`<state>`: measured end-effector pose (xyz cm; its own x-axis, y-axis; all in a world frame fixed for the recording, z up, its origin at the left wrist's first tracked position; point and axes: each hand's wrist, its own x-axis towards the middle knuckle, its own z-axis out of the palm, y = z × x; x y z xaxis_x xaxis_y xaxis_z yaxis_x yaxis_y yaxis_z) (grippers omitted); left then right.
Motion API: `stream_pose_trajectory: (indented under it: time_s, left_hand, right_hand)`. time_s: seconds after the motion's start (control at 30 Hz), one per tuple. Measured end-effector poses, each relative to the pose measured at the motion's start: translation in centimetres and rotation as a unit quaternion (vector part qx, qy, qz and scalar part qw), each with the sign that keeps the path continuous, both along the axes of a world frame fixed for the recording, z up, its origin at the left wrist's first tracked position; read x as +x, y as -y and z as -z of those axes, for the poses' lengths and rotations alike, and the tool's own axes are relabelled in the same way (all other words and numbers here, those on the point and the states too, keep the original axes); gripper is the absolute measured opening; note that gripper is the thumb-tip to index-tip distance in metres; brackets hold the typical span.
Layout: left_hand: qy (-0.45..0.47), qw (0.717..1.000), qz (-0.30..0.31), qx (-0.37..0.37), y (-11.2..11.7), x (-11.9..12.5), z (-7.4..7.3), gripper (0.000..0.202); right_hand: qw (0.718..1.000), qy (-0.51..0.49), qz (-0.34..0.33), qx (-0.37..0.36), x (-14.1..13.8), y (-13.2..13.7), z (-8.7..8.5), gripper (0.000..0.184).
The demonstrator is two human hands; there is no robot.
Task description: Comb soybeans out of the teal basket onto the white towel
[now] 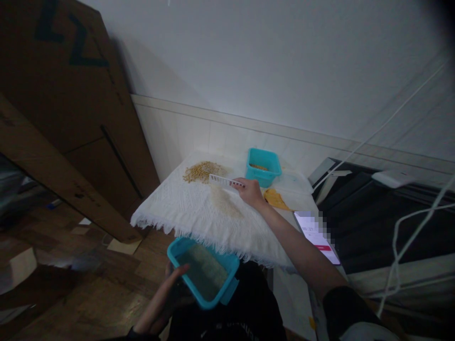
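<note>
My left hand [170,289] grips a turquoise plastic container [232,274] by its left side, thumb over the rim, below the fringed front edge of the table. Pale grains that look like rice [209,265] lie inside it. Over the white cloth [170,201], my right hand [250,190] is closed around the end of a white slotted strip [222,180]. Just in front of the strip is a thin spread of pale grains [225,202]. Behind and left of it sits a heap of yellowish beans [202,171] with pale grains mixed in.
A second turquoise container [265,177] with beans stands at the back by the wall. Beside it lie a clear lid [293,181] and a yellow cloth [276,199]. A lit phone [314,234] rests at the right edge. Large cardboard boxes [106,142] stand left; white cables [398,237] hang right.
</note>
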<state>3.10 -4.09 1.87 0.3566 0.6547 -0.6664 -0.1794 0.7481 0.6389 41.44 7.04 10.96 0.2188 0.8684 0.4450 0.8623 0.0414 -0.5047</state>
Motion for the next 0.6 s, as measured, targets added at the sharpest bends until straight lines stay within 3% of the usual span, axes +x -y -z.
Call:
stream_pose_trajectory:
  time_s: [0.3,0.6]
  left_hand:
    - [0.002,1.0,0.008,0.01,-0.2,-0.3,0.0,0.112]
    - [-0.006,1.0,0.016,0.024,-0.1,-0.2,-0.3,0.101]
  right_hand:
    - [0.997,-0.017,-0.078,0.002,-1.4,2.4,0.3,0.028]
    - [0.999,-0.019,-0.041,-0.007,-2.3,-1.7,-0.7,0.026]
